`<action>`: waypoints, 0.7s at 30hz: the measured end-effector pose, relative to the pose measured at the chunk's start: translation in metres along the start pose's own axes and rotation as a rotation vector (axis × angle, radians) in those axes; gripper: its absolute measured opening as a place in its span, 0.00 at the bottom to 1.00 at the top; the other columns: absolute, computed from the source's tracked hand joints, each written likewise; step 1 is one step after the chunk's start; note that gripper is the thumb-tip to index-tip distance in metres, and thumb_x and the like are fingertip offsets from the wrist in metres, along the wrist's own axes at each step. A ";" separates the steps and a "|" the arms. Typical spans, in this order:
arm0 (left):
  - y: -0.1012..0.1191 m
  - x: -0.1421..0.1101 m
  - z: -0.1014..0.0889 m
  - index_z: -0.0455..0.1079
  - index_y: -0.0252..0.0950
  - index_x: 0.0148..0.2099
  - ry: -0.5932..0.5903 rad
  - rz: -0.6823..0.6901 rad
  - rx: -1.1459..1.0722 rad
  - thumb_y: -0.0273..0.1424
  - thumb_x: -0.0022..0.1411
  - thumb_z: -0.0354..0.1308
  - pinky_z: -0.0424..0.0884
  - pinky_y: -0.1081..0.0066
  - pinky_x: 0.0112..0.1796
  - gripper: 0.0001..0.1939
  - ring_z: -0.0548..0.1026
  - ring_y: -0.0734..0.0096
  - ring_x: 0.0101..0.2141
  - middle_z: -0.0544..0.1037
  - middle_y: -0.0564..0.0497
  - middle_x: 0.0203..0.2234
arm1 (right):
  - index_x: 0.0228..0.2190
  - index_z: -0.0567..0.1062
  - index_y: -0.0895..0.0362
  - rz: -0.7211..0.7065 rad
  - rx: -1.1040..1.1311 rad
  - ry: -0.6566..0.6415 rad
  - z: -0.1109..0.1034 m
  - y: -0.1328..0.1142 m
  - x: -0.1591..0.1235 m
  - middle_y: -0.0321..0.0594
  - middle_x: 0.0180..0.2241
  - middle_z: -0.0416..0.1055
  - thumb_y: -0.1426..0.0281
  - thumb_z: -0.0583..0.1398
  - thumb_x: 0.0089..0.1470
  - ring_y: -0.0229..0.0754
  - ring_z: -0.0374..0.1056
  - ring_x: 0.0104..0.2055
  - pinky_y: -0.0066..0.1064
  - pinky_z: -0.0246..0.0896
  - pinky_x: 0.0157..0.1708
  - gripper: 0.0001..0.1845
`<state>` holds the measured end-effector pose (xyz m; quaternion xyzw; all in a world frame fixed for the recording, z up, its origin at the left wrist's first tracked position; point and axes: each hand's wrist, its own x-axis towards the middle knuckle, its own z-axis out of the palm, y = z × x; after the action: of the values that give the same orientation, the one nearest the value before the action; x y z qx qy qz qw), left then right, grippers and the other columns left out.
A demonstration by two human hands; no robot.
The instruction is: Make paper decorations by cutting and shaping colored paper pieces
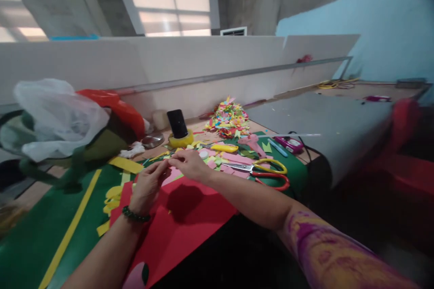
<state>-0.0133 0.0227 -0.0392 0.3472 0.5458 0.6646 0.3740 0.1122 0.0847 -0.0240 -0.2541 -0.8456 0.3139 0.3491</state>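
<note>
My left hand (148, 186), with a dark beaded bracelet at the wrist, meets my right hand (190, 165) fingertip to fingertip. Both sets of fingers are pinched closed above the far edge of a red sheet (193, 235); whatever lies between them is hidden. Right of my right hand are scissors (251, 168) with one yellow and one red handle. Beyond them lie a yellow utility knife (224, 148) and a pink glue gun (252, 144). Pink paper pieces (237, 159) are scattered around these tools. Yellow paper strips (111, 198) lie beside my left hand.
A phone (177, 123) leans upright at a yellow tape roll (181, 139). Behind is a heap of colourful paper pieces (228, 119). A bag with white plastic (64, 117) stands left. A light blue pen-like tool (278, 148) and purple box (290, 144) lie right, near a grey surface (305, 117).
</note>
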 end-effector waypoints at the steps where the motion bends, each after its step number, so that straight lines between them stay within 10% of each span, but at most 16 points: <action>1: 0.000 0.002 -0.001 0.75 0.34 0.28 0.004 -0.007 0.017 0.44 0.28 0.74 0.68 0.78 0.26 0.25 0.69 0.79 0.22 0.75 0.54 0.21 | 0.30 0.76 0.61 -0.005 -0.022 -0.031 -0.006 -0.006 -0.004 0.38 0.28 0.74 0.74 0.57 0.57 0.37 0.68 0.31 0.25 0.60 0.30 0.07; 4: -0.002 0.007 -0.005 0.73 0.34 0.26 -0.001 0.001 0.121 0.47 0.27 0.73 0.68 0.77 0.24 0.26 0.69 0.77 0.21 0.73 0.56 0.19 | 0.35 0.77 0.60 -0.028 -0.204 -0.203 -0.036 -0.030 -0.032 0.43 0.32 0.76 0.70 0.67 0.46 0.45 0.71 0.33 0.31 0.63 0.31 0.12; 8: -0.006 0.008 -0.006 0.69 0.36 0.25 -0.057 0.145 0.343 0.55 0.34 0.67 0.71 0.72 0.25 0.28 0.70 0.72 0.21 0.71 0.56 0.16 | 0.43 0.74 0.59 -0.097 -0.649 -0.332 -0.090 -0.045 -0.090 0.48 0.40 0.76 0.66 0.55 0.60 0.50 0.70 0.42 0.38 0.64 0.40 0.14; 13: 0.003 0.004 0.001 0.70 0.37 0.24 -0.082 0.233 0.585 0.57 0.37 0.64 0.70 0.70 0.25 0.27 0.73 0.66 0.21 0.73 0.52 0.16 | 0.43 0.75 0.67 0.365 -0.954 -0.270 -0.133 -0.002 -0.148 0.60 0.45 0.73 0.80 0.56 0.53 0.57 0.67 0.49 0.41 0.63 0.44 0.16; 21: 0.072 -0.056 0.042 0.76 0.39 0.20 -0.225 0.281 0.739 0.41 0.34 0.71 0.64 0.74 0.19 0.13 0.72 0.65 0.21 0.77 0.49 0.18 | 0.50 0.70 0.64 0.405 -0.919 -0.230 -0.150 0.046 -0.158 0.60 0.50 0.69 0.69 0.60 0.53 0.60 0.66 0.51 0.43 0.63 0.45 0.23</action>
<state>0.0418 -0.0153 0.0354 0.5997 0.6509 0.4262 0.1869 0.3336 0.0660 -0.0409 -0.5037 -0.8630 -0.0028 0.0386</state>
